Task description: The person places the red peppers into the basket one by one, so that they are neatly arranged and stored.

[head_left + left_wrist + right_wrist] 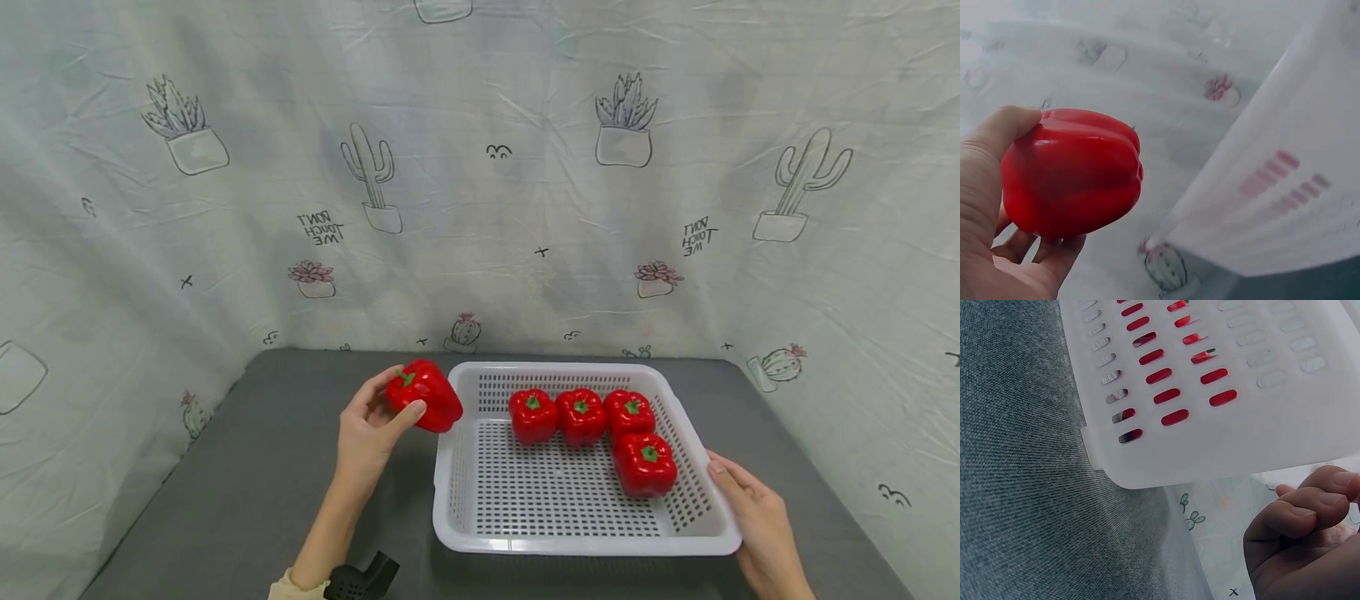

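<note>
A glossy red bell pepper (pixel 425 395) with a green stem is held by my left hand (pixel 369 432), just past the left rim of a white plastic basket (pixel 450 467). Thumb and fingers stand on opposite sides of the bell pepper (pixel 1072 172) in the left wrist view. Several other red bell peppers (pixel 645 465) stand inside the basket, toward its back and right. My right hand (pixel 765 521) grips the basket's right rim. The right wrist view shows its curled fingers (pixel 1297 515) close by the rim; their contact there is partly hidden.
The basket stands on a dark grey tabletop (pixel 247 475). A pale cloth (pixel 480 200) printed with cactus drawings hangs behind and at both sides. A black strap (pixel 360 581) circles my left wrist. Red shows through the slots in the basket wall (pixel 1210 450).
</note>
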Demonstrator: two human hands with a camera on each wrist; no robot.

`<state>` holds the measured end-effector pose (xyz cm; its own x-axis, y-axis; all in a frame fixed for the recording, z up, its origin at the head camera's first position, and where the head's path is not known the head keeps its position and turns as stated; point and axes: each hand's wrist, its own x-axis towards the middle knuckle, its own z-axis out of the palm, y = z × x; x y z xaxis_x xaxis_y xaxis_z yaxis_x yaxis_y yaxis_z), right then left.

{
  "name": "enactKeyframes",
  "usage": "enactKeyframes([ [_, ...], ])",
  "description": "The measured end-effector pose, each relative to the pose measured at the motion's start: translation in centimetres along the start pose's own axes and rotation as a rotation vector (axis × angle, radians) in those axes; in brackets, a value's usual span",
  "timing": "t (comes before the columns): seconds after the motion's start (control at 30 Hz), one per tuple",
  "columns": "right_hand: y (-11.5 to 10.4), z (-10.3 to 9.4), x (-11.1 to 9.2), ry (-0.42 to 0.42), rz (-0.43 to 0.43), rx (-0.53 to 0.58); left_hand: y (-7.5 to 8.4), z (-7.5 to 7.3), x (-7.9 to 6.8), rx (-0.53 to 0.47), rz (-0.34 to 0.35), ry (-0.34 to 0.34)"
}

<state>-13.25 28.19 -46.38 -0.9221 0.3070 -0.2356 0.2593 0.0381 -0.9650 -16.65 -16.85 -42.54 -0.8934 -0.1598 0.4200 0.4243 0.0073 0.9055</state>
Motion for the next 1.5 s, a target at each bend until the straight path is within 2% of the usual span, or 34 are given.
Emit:
enactKeyframes([
  [0.23, -0.3, 0.0, -0.1, -0.009, -0.021, 0.018, 2.3, 3.2, -1.4, -0.039, 0.098, -0.098],
  [0.43, -0.6, 0.1, -0.1, -0.056, -0.102, 0.104, 3.6, 6.6, -2.7, 0.045, 0.094, -0.219],
  [0.63, -0.4, 0.0, 0.1, -0.114, -0.150, 0.196, 3.7, 9.8, -3.5, 0.129, 0.070, -0.331],
  [0.73, -0.3, -0.1, 0.1, -0.114, -0.141, 0.198, 3.5, 11.4, -4.5, 0.139, -0.002, -0.329],
  [0.83, -0.2, -0.2, 0.1, -0.107, -0.133, 0.197, 3.2, 12.8, -5.3, 0.160, -0.090, -0.282],
  [0.97, -0.2, -0.4, 0.0, -0.089, -0.113, 0.188, 2.5, 14.5, -5.8, 0.183, -0.170, -0.214],
  [1.1, -0.1, -0.5, -0.1, -0.070, -0.083, 0.172, 2.0, 15.9, -5.9, 0.201, -0.233, -0.202],
  [1.3, -0.2, -0.2, -0.1, -0.064, -0.081, 0.144, 1.4, 17.5, -5.6, 0.300, -0.278, -0.199],
  [1.5, 0.0, -0.5, -0.2, -0.098, -0.119, 0.202, 0.7, 18.6, -4.9, 0.394, -0.278, -0.210],
])
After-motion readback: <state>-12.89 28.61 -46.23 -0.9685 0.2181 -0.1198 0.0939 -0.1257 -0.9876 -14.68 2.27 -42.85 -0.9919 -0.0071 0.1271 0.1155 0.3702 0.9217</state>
